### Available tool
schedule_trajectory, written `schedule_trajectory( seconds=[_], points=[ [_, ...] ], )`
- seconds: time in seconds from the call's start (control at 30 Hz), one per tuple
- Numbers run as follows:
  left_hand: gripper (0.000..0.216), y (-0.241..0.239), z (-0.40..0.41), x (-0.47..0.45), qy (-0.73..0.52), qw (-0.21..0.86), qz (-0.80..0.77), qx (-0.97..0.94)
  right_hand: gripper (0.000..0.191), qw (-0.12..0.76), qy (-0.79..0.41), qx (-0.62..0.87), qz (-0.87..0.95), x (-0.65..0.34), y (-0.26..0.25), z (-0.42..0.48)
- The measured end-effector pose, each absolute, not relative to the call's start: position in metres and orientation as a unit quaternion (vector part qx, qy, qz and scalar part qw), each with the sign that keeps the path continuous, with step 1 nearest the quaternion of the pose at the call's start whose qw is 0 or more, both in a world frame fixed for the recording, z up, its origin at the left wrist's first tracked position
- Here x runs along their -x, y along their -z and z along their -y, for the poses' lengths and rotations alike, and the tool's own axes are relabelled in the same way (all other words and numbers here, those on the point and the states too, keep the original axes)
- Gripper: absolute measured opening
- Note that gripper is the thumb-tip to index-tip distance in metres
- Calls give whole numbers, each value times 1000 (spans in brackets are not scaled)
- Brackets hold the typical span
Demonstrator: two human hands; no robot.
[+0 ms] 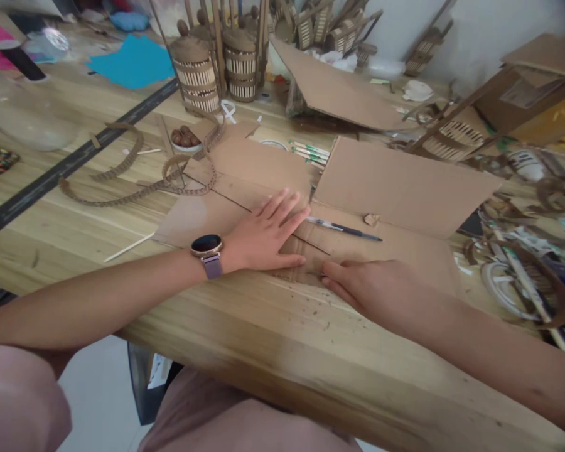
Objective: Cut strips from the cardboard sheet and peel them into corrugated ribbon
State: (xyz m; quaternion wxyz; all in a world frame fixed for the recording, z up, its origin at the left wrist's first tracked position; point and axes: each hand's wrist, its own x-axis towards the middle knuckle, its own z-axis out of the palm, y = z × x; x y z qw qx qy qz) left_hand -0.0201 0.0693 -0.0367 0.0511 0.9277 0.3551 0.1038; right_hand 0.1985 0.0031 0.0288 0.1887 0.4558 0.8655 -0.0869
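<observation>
My left hand lies flat with its fingers spread on a sheet of brown cardboard near the table's front edge. To its right, my right hand is closed in a pinch at the sheet's near edge; what sits between thumb and finger is too small to name. A dark straight line or slit runs across the cardboard under my left hand. Just beyond my right hand, a pen rests on the cardboard beside a small crumpled scrap. A raised cardboard flap stands behind the pen.
Curled corrugated strips and a thin stick lie to the left. Lantern-like cardboard and stick models stand at the back. Blue sheets are at the back left. A tape roll and scraps crowd the right. Crumbs dot the table's front.
</observation>
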Motion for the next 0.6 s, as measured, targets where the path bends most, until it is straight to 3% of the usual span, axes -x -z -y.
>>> schedule_trajectory(
  seconds=[0.43,0.6],
  points=[
    [91,38,-69,20,-116,50,-351,-928,13,194,59,-434,-878,-199,-29,-3],
    [91,39,-69,21,-122,47,-345,-930,19,257,27,-431,-865,-191,-35,-6]
  ],
)
